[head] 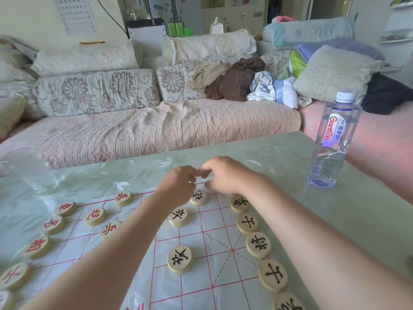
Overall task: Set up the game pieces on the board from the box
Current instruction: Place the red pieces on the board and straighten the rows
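The left hand (178,184) and right hand (221,175) meet over the far edge of the board (201,278). Their fingers curl toward each other and the tips nearly touch. Whether either pinches anything cannot be told, as the fingers hide the gap. Just below and between them a black piece (199,197) lies on the board's far rows. Beyond the hands a strip of open counter (279,162) runs to its far edge, with a sofa (156,130) past it. Back from the right hand, beside its forearm, a black file (258,244) of pieces follows the board's right edge, with open counter to its right. Between the forearms a black pair (180,259) sits on the grid, one behind the other. Left of the left hand, red pieces (95,216) stand in two loose files toward the board's left edge. Well apart to the right of the right hand, a capped clear bottle (333,142) stands upright near the counter's right edge, and its fill cannot be told. Far left of the left hand a blurred glass (26,168) stands near the counter's far edge, its contents unclear.
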{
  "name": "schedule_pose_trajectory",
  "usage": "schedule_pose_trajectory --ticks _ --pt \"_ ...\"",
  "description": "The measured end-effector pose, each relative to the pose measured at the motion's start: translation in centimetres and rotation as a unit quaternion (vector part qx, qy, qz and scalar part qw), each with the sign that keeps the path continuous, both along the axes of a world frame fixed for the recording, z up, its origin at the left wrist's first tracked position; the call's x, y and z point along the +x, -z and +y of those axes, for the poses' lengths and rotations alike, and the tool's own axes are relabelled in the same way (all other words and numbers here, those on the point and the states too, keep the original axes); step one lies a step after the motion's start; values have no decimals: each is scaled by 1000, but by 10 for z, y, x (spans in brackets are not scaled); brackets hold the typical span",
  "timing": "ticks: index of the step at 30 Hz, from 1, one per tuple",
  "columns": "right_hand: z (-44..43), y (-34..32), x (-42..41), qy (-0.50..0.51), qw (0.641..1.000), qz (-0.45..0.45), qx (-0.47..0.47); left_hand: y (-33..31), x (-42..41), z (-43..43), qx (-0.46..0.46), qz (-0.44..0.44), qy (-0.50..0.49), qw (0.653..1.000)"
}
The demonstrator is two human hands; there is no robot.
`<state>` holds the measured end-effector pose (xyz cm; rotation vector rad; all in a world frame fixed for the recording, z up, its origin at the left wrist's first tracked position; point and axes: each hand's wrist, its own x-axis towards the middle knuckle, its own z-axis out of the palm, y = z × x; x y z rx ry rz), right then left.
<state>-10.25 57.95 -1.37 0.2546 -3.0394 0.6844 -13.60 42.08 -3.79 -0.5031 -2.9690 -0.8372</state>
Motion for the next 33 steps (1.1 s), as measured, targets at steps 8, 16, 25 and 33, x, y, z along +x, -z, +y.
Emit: schedule_pose_trajectory --ticks 8,16,25,33 --pt "-34 5 11 -32 995 -30 89 3 16 -35 -27 -9 6 1000" --pt "-31 10 13 -20 998 -21 52 8 20 -37 -13 -16 8 1000" --pt "-48 -2 28 -50 997 -57 18 8 46 -80 -11 -41 -3 999" --pt "-69 8 33 -64 995 -68 43 21 67 -87 -49 2 39 998"
